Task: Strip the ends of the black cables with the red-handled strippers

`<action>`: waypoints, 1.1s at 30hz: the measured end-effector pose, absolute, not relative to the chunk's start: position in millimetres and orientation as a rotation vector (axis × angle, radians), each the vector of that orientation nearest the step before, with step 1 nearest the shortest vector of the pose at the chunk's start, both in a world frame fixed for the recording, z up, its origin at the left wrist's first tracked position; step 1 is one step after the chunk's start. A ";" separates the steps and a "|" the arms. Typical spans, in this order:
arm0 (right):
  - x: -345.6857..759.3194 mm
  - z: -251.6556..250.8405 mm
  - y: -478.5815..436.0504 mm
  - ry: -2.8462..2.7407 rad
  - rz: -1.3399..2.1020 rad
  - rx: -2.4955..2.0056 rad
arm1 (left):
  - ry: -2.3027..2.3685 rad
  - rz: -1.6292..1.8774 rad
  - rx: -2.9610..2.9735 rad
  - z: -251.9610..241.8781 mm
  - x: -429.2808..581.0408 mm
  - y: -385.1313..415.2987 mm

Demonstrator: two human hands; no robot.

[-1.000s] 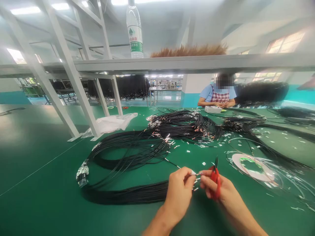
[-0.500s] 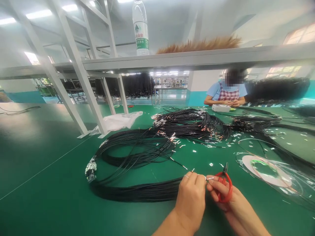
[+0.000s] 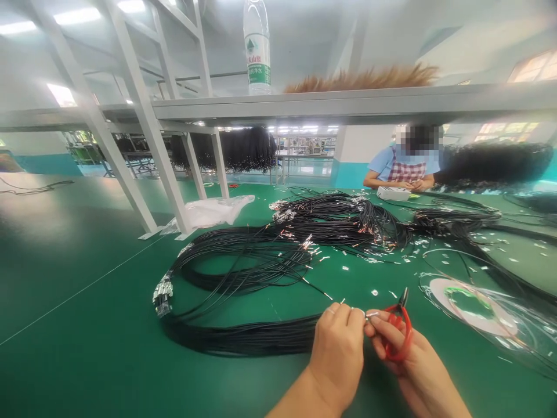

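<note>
My left hand is closed around the end of a bundle of black cables, which sweeps left over the green table. Short stripped ends poke out past its fingers. Close beside it, my right hand carries red-handled pliers, their dark jaws pointing up and away. Thumb and forefinger of that same hand pinch at a thin pale wire end just beyond the left fingertips; the exact grip is partly hidden. Silver connectors cluster at the left bend of the cables.
More black cable coils lie ahead, with white scraps scattered around. A white reel rests at right. Shelf posts stand on the table beside a plastic bag. A co-worker sits across, and a water bottle tops the shelf.
The view has shifted slightly, so the background sits a little further right. The pliers' jaws have tilted slightly to the right. Both hands keep their hold.
</note>
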State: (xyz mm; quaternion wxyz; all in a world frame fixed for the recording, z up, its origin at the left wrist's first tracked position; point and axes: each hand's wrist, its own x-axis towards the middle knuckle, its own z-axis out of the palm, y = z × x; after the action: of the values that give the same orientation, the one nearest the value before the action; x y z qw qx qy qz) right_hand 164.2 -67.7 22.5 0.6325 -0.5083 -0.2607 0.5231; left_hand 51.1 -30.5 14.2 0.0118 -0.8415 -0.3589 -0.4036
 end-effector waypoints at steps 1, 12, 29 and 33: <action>164.3 22.4 -67.9 -0.593 1.194 -1.159 | -1.092 -1.258 -2.611 13.8 51.4 -30.2; 165.8 20.8 -69.6 -0.570 1.159 -1.149 | -1.012 -1.253 -2.567 13.6 53.6 -32.0; 173.6 21.0 -66.5 -0.681 1.115 -1.248 | -1.864 -1.862 -3.412 38.7 37.1 -16.0; 177.7 24.2 -67.5 -0.625 1.170 -1.249 | -1.632 -1.622 -3.168 34.8 40.5 -20.2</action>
State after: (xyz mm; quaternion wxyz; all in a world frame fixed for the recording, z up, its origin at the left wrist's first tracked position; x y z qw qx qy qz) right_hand 177.7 -67.5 24.2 0.6130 -0.5418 -0.2708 0.5073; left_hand 40.5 -20.2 34.8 -0.3771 -0.7493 -0.3860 -0.3837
